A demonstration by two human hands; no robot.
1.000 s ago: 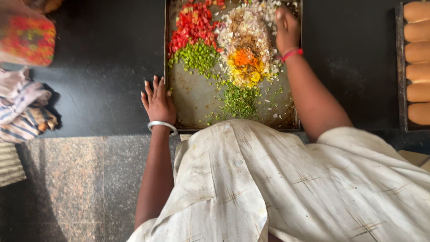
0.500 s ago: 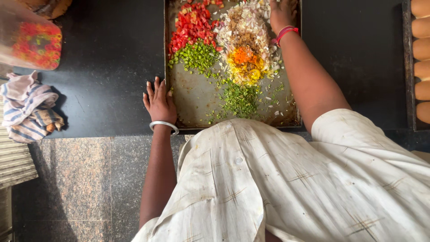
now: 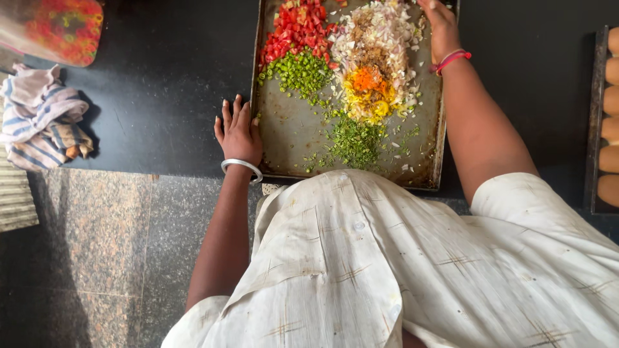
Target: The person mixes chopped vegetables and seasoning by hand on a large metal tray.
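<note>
Head view, looking straight down: left hand (image 3: 238, 132) flat, fingers spread, holding nothing, resting on the left rim of the metal tray (image 3: 284, 138). Right hand (image 3: 442, 29) up at 1 o'clock on the tray's far right, grip hard to read, partly cut off. Chopped onion (image 3: 380, 35) just beside it, tomato (image 3: 296, 29) at 11, green chilli (image 3: 300, 71) below. Striped cloth (image 3: 39, 116) at 9 on the black table (image 3: 161, 84), buns (image 3: 609, 116) at 3.

Dull stained metal tray (image 3: 287, 138), matt black counter (image 3: 161, 96), polished speckled stone floor (image 3: 84, 251), striped cloth (image 3: 39, 119)
</note>
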